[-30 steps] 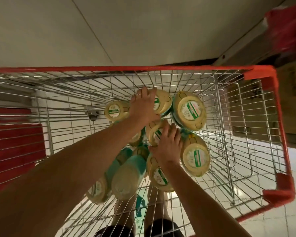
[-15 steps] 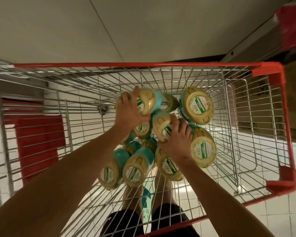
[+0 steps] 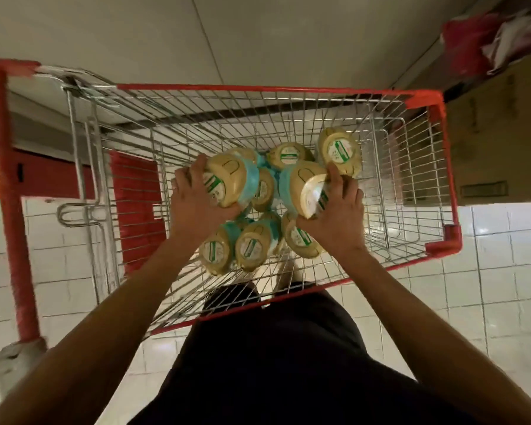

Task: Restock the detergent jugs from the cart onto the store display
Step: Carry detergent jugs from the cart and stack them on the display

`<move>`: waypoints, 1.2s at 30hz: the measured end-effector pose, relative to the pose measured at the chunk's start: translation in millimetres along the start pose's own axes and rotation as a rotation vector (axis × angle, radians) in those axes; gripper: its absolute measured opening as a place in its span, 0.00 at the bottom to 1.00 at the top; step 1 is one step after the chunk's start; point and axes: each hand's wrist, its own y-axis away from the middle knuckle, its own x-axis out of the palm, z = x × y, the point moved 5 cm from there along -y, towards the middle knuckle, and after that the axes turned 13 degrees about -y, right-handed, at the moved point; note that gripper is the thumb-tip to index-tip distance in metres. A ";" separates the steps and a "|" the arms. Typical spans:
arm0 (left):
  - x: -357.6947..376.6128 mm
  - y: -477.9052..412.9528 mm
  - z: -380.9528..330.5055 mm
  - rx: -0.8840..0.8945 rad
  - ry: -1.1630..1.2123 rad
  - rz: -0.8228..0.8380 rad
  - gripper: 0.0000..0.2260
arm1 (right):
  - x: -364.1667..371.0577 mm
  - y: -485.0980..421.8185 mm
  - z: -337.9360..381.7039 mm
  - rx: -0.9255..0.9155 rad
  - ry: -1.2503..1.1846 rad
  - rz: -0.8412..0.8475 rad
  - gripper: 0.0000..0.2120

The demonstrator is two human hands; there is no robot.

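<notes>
Several detergent jugs with tan lids and teal bodies stand clustered in a red-rimmed wire shopping cart. My left hand is wrapped around one jug, lifted and tilted above the others. In my right hand is a second jug, also raised and tilted. More jugs remain below, such as one near the cart's near edge and one at the far right.
The cart's red handle and folded child seat are on the left. A brown cardboard box sits right of the cart, red packaging above it. White tiled floor surrounds my dark-clothed legs.
Both hands went from resting on jug lids to gripping one jug each and raising them. The view pulled back, showing the whole cart and its handle.
</notes>
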 end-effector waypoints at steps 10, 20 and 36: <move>-38.9 83.7 -57.9 0.358 -0.079 0.104 0.56 | -73.6 168.5 4.7 0.177 -0.165 -0.373 0.61; -13.1 179.2 -195.5 0.834 -0.199 0.182 0.57 | -128.4 343.1 -81.5 0.448 -0.252 -0.661 0.59; 147.6 378.3 -480.3 1.236 -0.290 0.357 0.55 | -253.8 542.1 -306.9 0.702 -0.443 -0.935 0.59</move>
